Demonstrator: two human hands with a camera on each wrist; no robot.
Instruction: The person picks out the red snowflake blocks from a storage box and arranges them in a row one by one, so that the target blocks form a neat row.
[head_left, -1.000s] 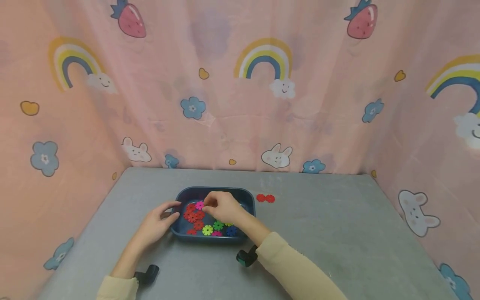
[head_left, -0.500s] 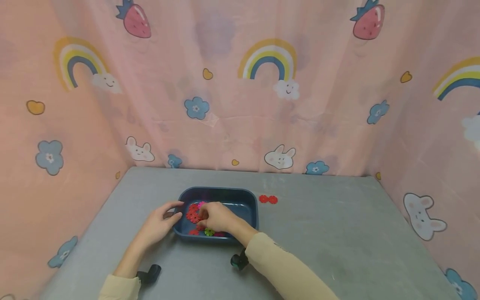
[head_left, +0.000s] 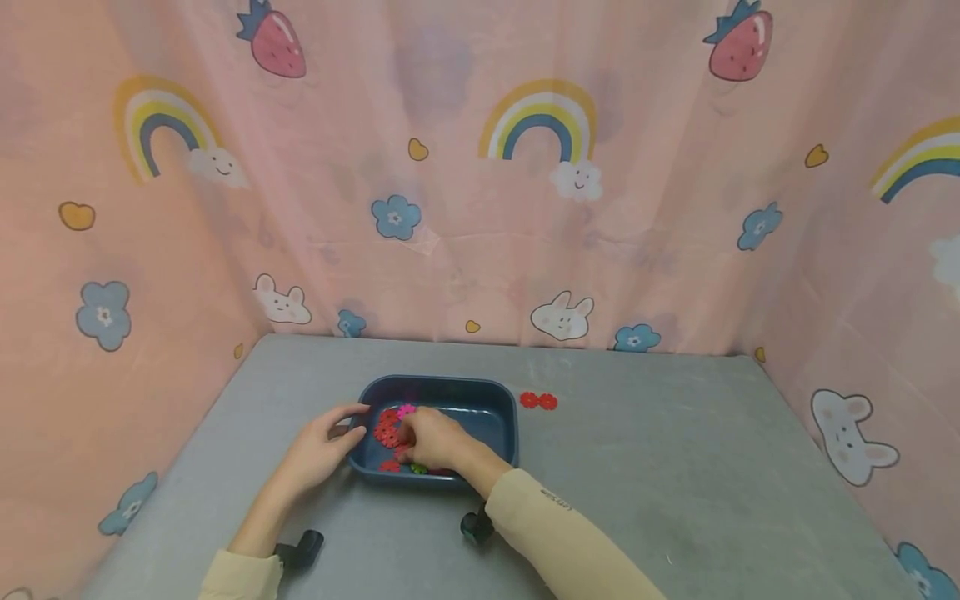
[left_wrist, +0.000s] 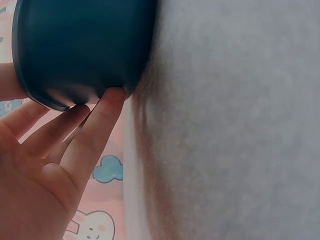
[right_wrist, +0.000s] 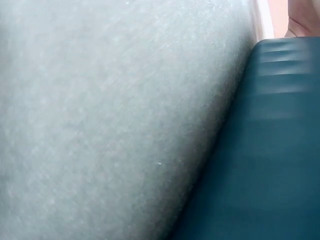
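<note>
A dark blue tray (head_left: 483,425) sits on the grey table with red flower-shaped plastic discs (head_left: 386,432) grouped at its left end. Beside them lie a pink disc (head_left: 406,411) and a green disc (head_left: 418,469). My left hand (head_left: 318,450) holds the tray's left end; in the left wrist view, fingertips (left_wrist: 116,95) press the outer wall and one digit reaches over the rim. Down inside the tray is my right hand (head_left: 438,440), fingers bent at the red discs. Whether it pinches one is hidden. The right wrist view catches only the tray's outer wall (right_wrist: 270,160) and table.
Two joined red discs (head_left: 529,400) lie on the table (head_left: 660,467) just right of the tray. A pink patterned curtain (head_left: 450,250) rises behind the table and along both sides. Black wrist cameras (head_left: 303,550) hang below each wrist.
My right hand has come down and slightly toward the tray's near side, from above the pink disc to the red discs. The left hand keeps its place on the tray. The head view has shifted slightly.
</note>
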